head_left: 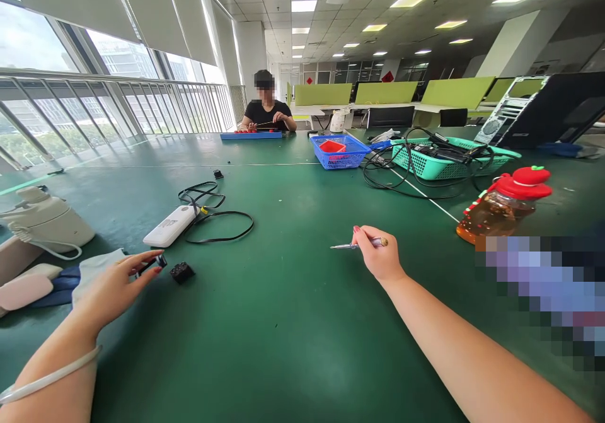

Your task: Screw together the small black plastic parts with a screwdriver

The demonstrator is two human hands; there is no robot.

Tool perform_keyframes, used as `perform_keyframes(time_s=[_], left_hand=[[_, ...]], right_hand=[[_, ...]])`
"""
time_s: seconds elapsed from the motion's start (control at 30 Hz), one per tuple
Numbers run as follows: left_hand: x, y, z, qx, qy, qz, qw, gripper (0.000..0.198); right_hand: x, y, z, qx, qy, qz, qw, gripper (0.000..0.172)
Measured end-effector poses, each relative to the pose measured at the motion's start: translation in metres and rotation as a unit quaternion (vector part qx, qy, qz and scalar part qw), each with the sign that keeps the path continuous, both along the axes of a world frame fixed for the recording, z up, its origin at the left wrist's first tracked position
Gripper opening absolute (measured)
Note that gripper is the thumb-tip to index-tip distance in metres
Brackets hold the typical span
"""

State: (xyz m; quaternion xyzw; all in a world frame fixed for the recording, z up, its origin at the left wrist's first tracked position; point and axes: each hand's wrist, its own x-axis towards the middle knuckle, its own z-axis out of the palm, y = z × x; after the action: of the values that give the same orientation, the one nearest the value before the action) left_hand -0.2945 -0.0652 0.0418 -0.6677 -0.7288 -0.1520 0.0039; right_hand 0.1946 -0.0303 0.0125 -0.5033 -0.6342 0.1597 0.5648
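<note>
Head view: the worktop [293, 347] fills the lower and middle frame. The left hand [108, 290], at lower left, is closed in a pinch, thumb and fingers clamped on a small dark part [161, 261]. Its wrist carries a pale bangle [57, 376]. Just to the right of this grip, a black block [182, 273] rests on the worktop, apart from the fingers.

The right hand [380, 254], right of center, is clamped on a slim screwdriver-like tool [346, 246]. The metal tip points toward the left of the frame and is well apart from the black block.

Above the left hand lies a white power bank [171, 226], with a black cable [212, 241] looped beside it. At the left edge are a cream bottle [57, 221], a pink case [26, 292] and a light cloth [97, 272]; the left hand overlaps the cloth in view.

Upper center: a blue basket [343, 160] contains a red container [333, 146]. To its right, a teal basket [428, 169] holds tangled cables. A red-lidded jar [496, 217] is tilted in view at right. At the far end, a person [267, 113] sits behind a blue tray [250, 136].
</note>
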Motion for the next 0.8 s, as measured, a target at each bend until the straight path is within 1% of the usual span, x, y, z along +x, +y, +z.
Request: perform_keyframes(time_s=[0.1, 0.2, 0.3, 0.4, 0.53, 0.63, 0.73, 0.8], left_hand=[[0.021, -0.003, 0.003, 0.055, -0.011, -0.007, 0.998, 0.058], [0.038, -0.003, 0.002, 0.045, 0.007, -0.045, 0.998, 0.056], [0.046, 0.001, -0.003, 0.037, 0.035, -0.081, 0.995, 0.052], [0.046, 0.005, -0.008, 0.03, 0.042, -0.089, 0.995, 0.049], [0.043, 0.007, -0.01, -0.013, 0.034, -0.076, 0.996, 0.052], [0.037, 0.005, -0.008, -0.024, 0.011, -0.07, 0.997, 0.056], [0.031, 0.003, -0.003, -0.014, -0.027, -0.077, 0.997, 0.049], [0.037, 0.002, 0.002, 0.003, -0.04, -0.091, 0.995, 0.046]], right_hand=[[-0.001, 0.0, 0.0, 0.003, -0.006, 0.004, 1.0, 0.042], [-0.002, 0.0, 0.0, 0.005, -0.013, 0.005, 1.0, 0.043], [-0.002, 0.0, 0.0, 0.006, -0.016, 0.003, 1.0, 0.043], [-0.001, 0.0, -0.001, 0.006, -0.014, 0.002, 1.0, 0.043], [0.0, 0.0, 0.0, 0.006, -0.012, 0.007, 1.0, 0.042], [-0.001, 0.0, 0.0, 0.007, -0.012, 0.011, 1.0, 0.042], [-0.002, 0.0, 0.001, 0.004, -0.011, 0.012, 1.0, 0.042], [-0.002, 0.0, 0.001, 0.008, -0.011, 0.013, 1.0, 0.043]])
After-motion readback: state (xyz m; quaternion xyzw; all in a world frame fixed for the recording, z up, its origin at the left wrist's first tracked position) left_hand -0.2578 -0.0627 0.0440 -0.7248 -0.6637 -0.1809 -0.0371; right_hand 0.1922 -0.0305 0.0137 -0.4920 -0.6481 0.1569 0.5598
